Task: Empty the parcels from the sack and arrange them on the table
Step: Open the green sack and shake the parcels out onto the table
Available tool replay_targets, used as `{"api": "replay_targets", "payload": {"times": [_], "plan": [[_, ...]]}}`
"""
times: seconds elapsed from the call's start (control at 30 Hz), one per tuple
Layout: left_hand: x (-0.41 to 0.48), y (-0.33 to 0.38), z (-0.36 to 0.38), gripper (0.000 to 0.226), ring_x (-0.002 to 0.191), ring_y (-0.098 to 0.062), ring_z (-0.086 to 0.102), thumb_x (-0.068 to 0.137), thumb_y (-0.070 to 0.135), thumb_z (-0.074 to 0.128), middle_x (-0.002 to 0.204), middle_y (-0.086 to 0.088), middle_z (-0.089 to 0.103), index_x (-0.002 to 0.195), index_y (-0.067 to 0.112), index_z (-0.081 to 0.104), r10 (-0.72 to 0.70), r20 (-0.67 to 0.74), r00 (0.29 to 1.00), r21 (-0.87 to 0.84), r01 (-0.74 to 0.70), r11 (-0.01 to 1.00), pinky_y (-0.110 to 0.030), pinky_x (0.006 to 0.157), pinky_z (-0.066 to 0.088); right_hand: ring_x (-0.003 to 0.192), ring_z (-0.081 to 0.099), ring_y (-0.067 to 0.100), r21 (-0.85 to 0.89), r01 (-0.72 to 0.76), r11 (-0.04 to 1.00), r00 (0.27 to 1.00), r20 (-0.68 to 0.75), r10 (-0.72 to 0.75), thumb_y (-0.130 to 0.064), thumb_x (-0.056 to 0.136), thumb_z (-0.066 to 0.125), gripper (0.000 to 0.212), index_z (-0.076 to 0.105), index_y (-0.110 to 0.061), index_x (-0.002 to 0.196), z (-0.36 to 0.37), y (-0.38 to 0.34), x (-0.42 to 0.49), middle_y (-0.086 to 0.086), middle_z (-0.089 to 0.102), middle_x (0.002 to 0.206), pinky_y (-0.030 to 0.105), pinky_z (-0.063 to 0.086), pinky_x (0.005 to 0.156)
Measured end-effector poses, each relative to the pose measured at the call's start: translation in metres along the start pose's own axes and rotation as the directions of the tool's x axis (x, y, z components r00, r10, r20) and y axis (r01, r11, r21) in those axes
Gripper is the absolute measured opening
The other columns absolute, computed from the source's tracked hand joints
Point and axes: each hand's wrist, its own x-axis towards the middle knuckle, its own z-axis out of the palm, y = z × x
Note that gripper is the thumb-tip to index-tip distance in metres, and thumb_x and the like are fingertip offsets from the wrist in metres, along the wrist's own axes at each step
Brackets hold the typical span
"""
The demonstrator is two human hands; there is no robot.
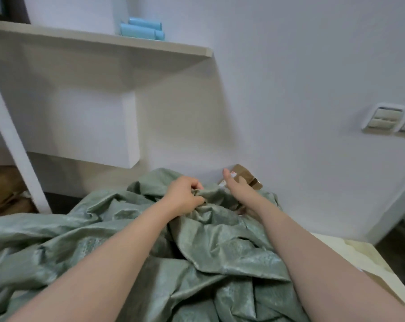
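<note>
One crumpled green sack (220, 247) covers nearly all of the tabletop (350, 249), from the left edge to just short of the right corner, where a pale strip of bare surface shows. Above its left part, a wall shelf (127, 46) carries a few light-blue rolls (142, 30). Near the middle of the far edge, the left grip (184, 196) is clenched on a raised fold of the sack, with the cloth pinched between its thumb and curled fingers. Just to the right, the right grip (236, 188) lies on the bunched rim of the sack with its thumb stretched toward the wall. Its fingers are hidden behind the cloth and the wrist, so I cannot tell whether it is grasping anything. A brown cardboard parcel (244, 178) sits right behind this thumb at the far edge of the tabletop, against the wall and half hidden by the sack. Further right, two wall sockets (383, 119) sit well above the tabletop.
</note>
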Motion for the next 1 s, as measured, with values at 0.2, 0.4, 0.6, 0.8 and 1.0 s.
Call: {"api": "replay_targets", "payload": {"times": [0.2,0.4,0.6,0.8,1.0], "plan": [[-0.028,0.017,-0.008,0.05,0.094,-0.017,0.059,0.077,0.055,0.073,0.109,-0.004,0.063,0.111,0.021,0.059,-0.09,0.219,0.971,-0.442,0.181,0.878,-0.032,0.083,0.051,0.098,0.065,0.03,-0.268,-0.132,0.954,0.986,0.063,0.154,-0.068,0.085,0.054,0.069,0.061,-0.009,0.119,-0.026,0.012,-0.018,0.006,0.065,0.111,0.04,0.055,0.08],[-0.021,0.021,0.006,0.122,0.143,-0.034,0.028,0.078,0.066,0.065,0.158,-0.02,0.019,0.154,0.005,-0.007,-0.536,0.037,0.843,-0.085,0.537,0.839,-0.038,0.114,0.03,0.109,0.059,0.025,-0.622,0.06,0.781,0.998,0.017,-0.062,-0.034,0.102,0.045,0.036,0.063,-0.006,0.113,-0.042,0.003,-0.046,0.011,0.063,0.123,0.022,0.045,0.081],[-0.016,0.038,0.003,0.038,0.102,-0.031,0.061,0.09,0.029,0.068,0.108,-0.019,0.063,0.119,0.006,0.057,-0.536,0.182,0.825,-0.315,0.565,0.763,-0.037,0.09,0.049,0.105,0.064,0.029,-0.236,0.281,0.93,0.955,-0.024,-0.295,-0.027,0.099,0.052,0.028,0.068,-0.005,0.107,-0.065,-0.005,-0.058,0.015,0.07,0.111,0.042,0.05,0.096],[-0.018,0.105,-0.029,0.018,0.061,-0.02,0.051,0.099,0.009,0.049,0.081,-0.012,0.056,0.082,0.013,0.052,-0.394,-0.034,0.919,-0.784,0.22,0.581,-0.025,0.053,0.046,0.074,0.068,0.017,0.171,0.312,0.935,0.949,-0.013,-0.314,-0.022,0.093,0.065,0.019,0.065,-0.002,0.093,-0.084,-0.025,-0.085,0.011,0.071,0.087,0.028,0.057,0.066],[-0.042,0.143,-0.039,0.038,0.091,-0.025,0.066,0.084,-0.008,0.042,0.093,-0.007,0.072,0.09,0.017,0.07,-0.084,-0.116,0.99,-0.841,-0.053,0.539,-0.036,0.084,0.054,0.09,0.072,0.022,0.037,0.166,0.985,0.983,0.075,-0.169,-0.052,0.062,0.086,0.071,0.064,-0.013,0.116,-0.09,-0.043,-0.096,0.007,0.073,0.106,0.034,0.059,0.067]]}}
